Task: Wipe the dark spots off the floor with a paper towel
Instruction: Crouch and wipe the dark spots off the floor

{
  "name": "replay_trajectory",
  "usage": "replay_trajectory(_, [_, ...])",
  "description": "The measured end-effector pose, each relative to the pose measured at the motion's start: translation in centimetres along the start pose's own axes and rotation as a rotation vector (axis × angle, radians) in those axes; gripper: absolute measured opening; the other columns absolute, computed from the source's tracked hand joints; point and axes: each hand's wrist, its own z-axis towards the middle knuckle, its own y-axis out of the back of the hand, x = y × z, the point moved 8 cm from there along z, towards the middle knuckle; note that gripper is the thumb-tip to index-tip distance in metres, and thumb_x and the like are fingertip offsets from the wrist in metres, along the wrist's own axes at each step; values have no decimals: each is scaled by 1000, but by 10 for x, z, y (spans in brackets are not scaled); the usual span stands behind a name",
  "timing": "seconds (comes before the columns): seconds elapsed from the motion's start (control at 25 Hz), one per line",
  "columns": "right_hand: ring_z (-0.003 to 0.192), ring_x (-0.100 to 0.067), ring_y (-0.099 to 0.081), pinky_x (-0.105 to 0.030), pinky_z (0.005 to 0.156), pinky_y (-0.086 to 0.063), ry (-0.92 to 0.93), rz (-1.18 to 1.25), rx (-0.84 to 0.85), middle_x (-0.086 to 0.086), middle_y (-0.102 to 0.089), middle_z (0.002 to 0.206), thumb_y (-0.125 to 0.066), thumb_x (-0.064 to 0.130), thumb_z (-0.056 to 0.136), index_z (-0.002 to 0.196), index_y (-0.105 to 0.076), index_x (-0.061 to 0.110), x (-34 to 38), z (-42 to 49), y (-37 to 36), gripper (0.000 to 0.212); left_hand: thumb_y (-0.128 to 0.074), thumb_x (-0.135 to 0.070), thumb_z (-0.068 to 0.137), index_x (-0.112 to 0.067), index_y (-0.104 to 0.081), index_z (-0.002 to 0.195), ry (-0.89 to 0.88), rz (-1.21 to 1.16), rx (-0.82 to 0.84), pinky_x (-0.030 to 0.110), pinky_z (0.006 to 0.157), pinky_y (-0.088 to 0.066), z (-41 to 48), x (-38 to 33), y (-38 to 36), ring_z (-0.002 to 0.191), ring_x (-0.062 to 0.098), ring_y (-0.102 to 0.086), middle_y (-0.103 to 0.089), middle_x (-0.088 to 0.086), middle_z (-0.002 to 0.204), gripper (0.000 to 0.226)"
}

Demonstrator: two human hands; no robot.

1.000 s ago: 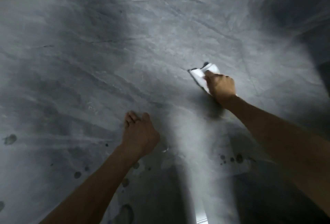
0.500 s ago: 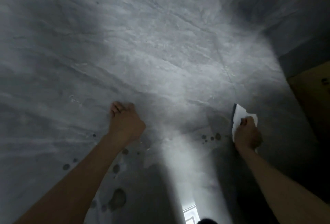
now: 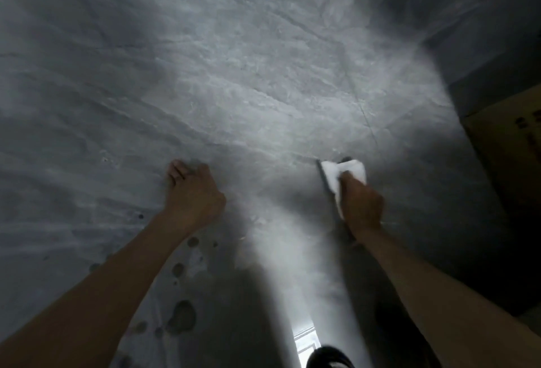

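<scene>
My right hand (image 3: 362, 205) grips a crumpled white paper towel (image 3: 342, 171) and presses it on the grey stone floor (image 3: 248, 80). My left hand (image 3: 194, 192) rests on the floor to the left, fingers curled under and holding nothing. Several dark spots lie by my left forearm: a large blot (image 3: 182, 316), a smaller one (image 3: 178, 268) and another (image 3: 193, 241) just behind the left wrist. More faint spots sit near the bottom left. A dark streak runs along the towel's left edge.
A brown cardboard box (image 3: 512, 156) stands at the right edge, close to my right hand. A dark rounded object (image 3: 329, 357) shows at the bottom edge between my arms. A bright reflection runs down the floor's middle.
My right hand has pulled the towel back from far ahead, then slid it left over the small cluster of spots, which no longer shows. My left hand stays planted.
</scene>
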Motion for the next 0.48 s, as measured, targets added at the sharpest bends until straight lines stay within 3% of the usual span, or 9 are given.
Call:
replay_trajectory(0.08, [61,-40,-64,-34,52,-39,-527,24,-23,-23,-65,71,-49,24,98,87,-61,10,-50,-8,8,21,-42,-33,93,0,-7,149,0,-8,11,51,118,-6,1,-1,0,141,56,-1,1,46,147,74])
replay_trajectory(0.12, [61,-40,-64,-35,53,-39,-627,56,1,-24,-65,71,-49,24,98,87,-59,10,-46,-20,4,21,-42,-33,93,0,-8,149,-2,-7,10,51,118,-6,1,-2,1,140,56,-2,1,46,147,73])
replay_trajectory(0.16, [59,-39,-64,-35,51,-41,-605,88,19,-22,-65,68,-51,22,97,85,-59,11,-30,-32,-2,19,-43,-32,93,0,-9,149,-2,-4,9,52,118,-6,-1,-3,1,140,57,-2,1,47,147,73])
replay_trajectory(0.24, [48,-33,-61,-31,44,-42,-326,63,101,-13,-62,58,-57,22,94,79,-61,14,5,-58,-10,18,-43,-31,92,0,-12,148,1,3,-6,53,117,-7,-4,-9,1,139,58,-3,-1,49,145,71])
replay_trajectory(0.32, [42,-30,-57,-27,40,-39,-112,1,153,-8,-60,53,-51,28,92,76,-61,14,12,-66,-12,24,-42,-31,92,0,-13,147,7,14,-37,53,117,-8,-6,-7,4,140,57,-5,-2,48,146,70])
replay_trajectory(0.4, [51,-35,-62,-35,46,-45,-260,-34,156,-16,-64,63,-45,25,96,82,-62,13,-27,-43,-7,25,-43,-30,92,1,-11,148,-5,-1,-29,51,118,-9,-7,-3,4,141,55,-5,-2,46,147,71])
replay_trajectory(0.48, [67,-42,-64,-43,59,-47,-619,-38,41,-26,-66,79,-43,24,99,91,-59,9,-74,-30,10,24,-43,-29,93,1,-8,148,-14,-13,-5,51,119,-7,-6,-4,5,141,55,-2,1,45,148,72])
